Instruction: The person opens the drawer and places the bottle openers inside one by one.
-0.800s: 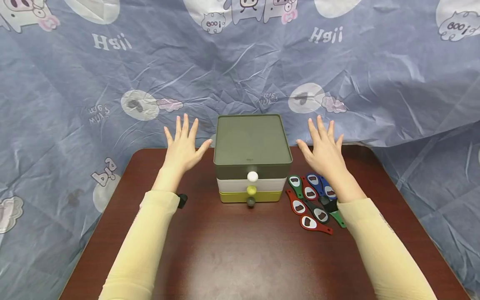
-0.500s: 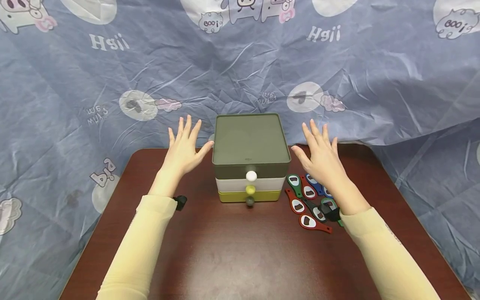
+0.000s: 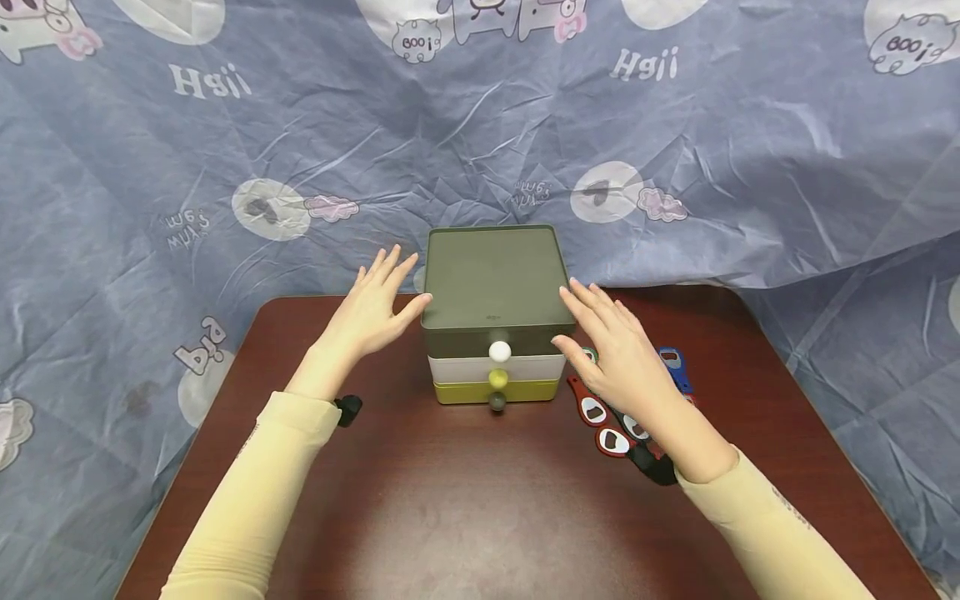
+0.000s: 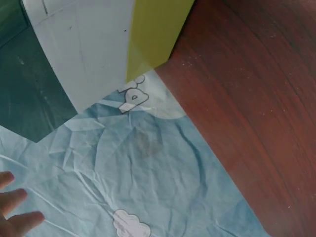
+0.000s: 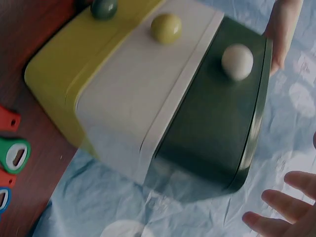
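A small three-tier drawer box [image 3: 495, 279] stands at the back of the table, dark green on top, white in the middle, yellow at the bottom. Round knobs stick out of its front: a white knob [image 5: 237, 62], a yellow knob [image 5: 166, 28] and a dark green knob [image 5: 103, 7]. Beside its left side hovers my left hand [image 3: 369, 312], fingers spread and holding nothing. My right hand [image 3: 617, 354] is raised at the box's right front corner, fingers extended, also holding nothing. In the right wrist view its fingers [image 5: 281, 205] look apart from the box.
Several bottle openers lie right of the box, including a red bottle opener [image 3: 613, 442] and a blue bottle opener [image 3: 674, 367]; my right hand and wrist partly cover them. A wrinkled blue cloth [image 3: 405, 158] hangs behind the dark red wooden table [image 3: 465, 500].
My right hand has moved left and nearer, towards the box's right front corner, covering more bottle openers. The left hand has dropped slightly, its fingers angling towards the box.
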`<state>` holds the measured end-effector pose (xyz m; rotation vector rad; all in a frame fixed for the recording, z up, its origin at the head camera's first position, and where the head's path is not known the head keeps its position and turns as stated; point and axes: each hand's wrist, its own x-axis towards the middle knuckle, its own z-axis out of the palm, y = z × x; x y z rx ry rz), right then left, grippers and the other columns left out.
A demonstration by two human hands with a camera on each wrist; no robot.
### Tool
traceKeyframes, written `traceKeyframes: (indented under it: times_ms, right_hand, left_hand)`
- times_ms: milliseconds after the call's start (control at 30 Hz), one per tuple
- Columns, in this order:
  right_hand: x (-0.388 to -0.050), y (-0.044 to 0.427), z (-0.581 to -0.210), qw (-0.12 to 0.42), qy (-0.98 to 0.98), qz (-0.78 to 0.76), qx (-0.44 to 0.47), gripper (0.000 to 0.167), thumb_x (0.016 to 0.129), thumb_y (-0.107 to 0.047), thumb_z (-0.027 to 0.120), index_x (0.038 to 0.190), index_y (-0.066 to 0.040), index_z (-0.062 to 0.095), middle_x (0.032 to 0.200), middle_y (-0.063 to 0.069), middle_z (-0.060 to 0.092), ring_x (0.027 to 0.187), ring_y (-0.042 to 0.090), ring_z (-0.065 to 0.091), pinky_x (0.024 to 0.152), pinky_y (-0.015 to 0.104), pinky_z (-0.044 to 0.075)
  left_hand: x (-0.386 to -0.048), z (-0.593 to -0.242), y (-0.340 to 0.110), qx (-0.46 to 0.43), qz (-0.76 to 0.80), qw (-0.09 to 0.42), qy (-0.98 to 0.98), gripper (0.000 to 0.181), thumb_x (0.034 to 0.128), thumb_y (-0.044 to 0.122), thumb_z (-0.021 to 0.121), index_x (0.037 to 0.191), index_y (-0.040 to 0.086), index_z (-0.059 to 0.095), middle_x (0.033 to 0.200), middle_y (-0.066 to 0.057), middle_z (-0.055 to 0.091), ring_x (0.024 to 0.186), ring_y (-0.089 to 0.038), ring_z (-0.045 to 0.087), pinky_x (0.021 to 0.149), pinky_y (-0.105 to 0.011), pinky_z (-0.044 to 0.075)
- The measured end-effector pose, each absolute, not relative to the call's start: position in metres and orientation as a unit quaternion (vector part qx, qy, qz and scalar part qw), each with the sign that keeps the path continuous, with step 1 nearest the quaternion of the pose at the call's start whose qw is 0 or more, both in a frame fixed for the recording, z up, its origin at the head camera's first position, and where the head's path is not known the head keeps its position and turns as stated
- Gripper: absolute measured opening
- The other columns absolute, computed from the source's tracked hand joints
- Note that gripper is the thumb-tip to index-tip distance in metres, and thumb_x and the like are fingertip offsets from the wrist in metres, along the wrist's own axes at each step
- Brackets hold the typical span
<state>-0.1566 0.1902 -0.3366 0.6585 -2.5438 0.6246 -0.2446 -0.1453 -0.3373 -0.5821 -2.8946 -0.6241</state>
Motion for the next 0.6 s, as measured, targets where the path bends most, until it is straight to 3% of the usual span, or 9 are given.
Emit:
traceKeyframes:
  times_ms: [133, 300, 467, 600]
  right_hand:
    - [-0.148, 0.180, -0.342, 0.270, -0.894, 0.226, 0.277, 0.053, 0.092, -0.025, 0.069, 0.139, -0.007, 0.055, 0.142, 0.013, 0.055, 0.128, 0.036, 0.052, 0.106, 0.056, 0.039]
    - [-0.143, 0.167, -0.354, 0.292, -0.876, 0.245, 0.296, 0.043, 0.090, -0.025, 0.070, 0.128, -0.006, 0.064, 0.126, 0.010, 0.065, 0.111, 0.030, 0.058, 0.093, 0.043, 0.049]
    - [-0.141, 0.156, -0.369, 0.258, -0.880, 0.298, 0.266, 0.036, 0.087, -0.020, 0.076, 0.120, -0.007, 0.069, 0.110, 0.005, 0.070, 0.090, 0.017, 0.058, 0.064, 0.028, 0.050]
    - [-0.142, 0.147, -0.380, 0.194, -0.888, 0.361, 0.208, 0.028, 0.090, -0.021, 0.073, 0.115, -0.009, 0.071, 0.099, 0.001, 0.071, 0.084, 0.012, 0.063, 0.066, 0.026, 0.055]
  left_hand:
    - [-0.246, -0.342, -0.146, -0.185, -0.252, 0.033, -0.949, 0.070, 0.0989, 0.058, 0.043, 0.157, 0.024, 0.027, 0.166, -0.007, 0.017, 0.152, -0.031, 0.017, 0.122, -0.055, 0.018]
    - [-0.252, -0.348, -0.146, -0.181, -0.318, 0.016, -0.931, 0.065, 0.1002, 0.059, 0.040, 0.156, 0.027, 0.030, 0.165, -0.002, 0.021, 0.150, -0.032, 0.024, 0.118, -0.057, 0.026]
    - [-0.261, -0.356, -0.146, -0.181, -0.384, 0.016, -0.905, 0.057, 0.1032, 0.048, 0.042, 0.154, 0.024, 0.035, 0.161, -0.006, 0.029, 0.147, -0.031, 0.031, 0.117, -0.052, 0.031]
    - [-0.266, -0.362, -0.144, -0.177, -0.439, 0.008, -0.881, 0.053, 0.1037, 0.043, 0.045, 0.153, 0.026, 0.037, 0.158, -0.007, 0.035, 0.142, -0.030, 0.040, 0.115, -0.048, 0.037]
